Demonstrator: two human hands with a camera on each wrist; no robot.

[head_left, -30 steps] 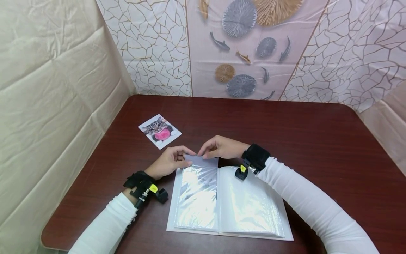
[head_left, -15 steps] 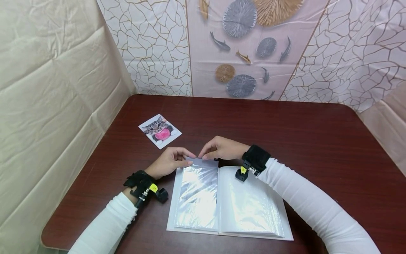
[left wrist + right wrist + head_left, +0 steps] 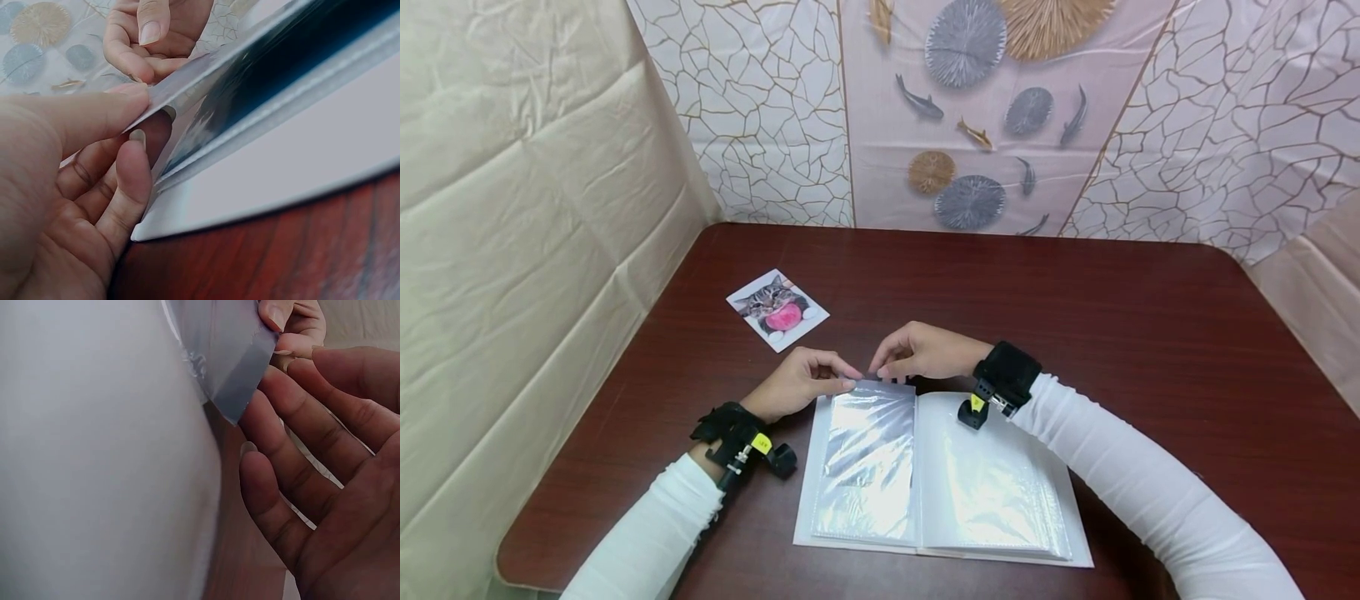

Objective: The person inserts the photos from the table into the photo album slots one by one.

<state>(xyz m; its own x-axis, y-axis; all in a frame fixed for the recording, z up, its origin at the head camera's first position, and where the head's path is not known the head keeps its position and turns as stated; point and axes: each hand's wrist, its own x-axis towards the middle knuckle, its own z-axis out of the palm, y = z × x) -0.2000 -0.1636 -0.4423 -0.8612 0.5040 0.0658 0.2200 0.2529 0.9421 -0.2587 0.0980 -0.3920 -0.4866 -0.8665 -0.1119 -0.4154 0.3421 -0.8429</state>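
An open photo album (image 3: 996, 475) with clear plastic pockets lies in front of me in the head view. A greyish photo (image 3: 240, 381) sits mostly inside the left page's pocket (image 3: 868, 467), a narrow strip showing at its top. My left hand (image 3: 805, 383) pinches the photo's upper left corner, thumb above and fingers beneath in the left wrist view. At the top edge, my right hand (image 3: 928, 350) touches the photo with loosely bent fingers (image 3: 269, 425). Its thumb (image 3: 152, 22) stands apart from the photo.
A cat photo (image 3: 778, 310) with a pink shape lies on the dark red table (image 3: 1037, 292), beyond my left hand. A patterned cloth (image 3: 970, 167) hangs behind the table, and a pale cloth (image 3: 535, 250) at the left.
The photo has slid down deeper into the left pocket, so less of it shows above the top. Both hands have followed slightly downward. The album and the cat photo stay put.
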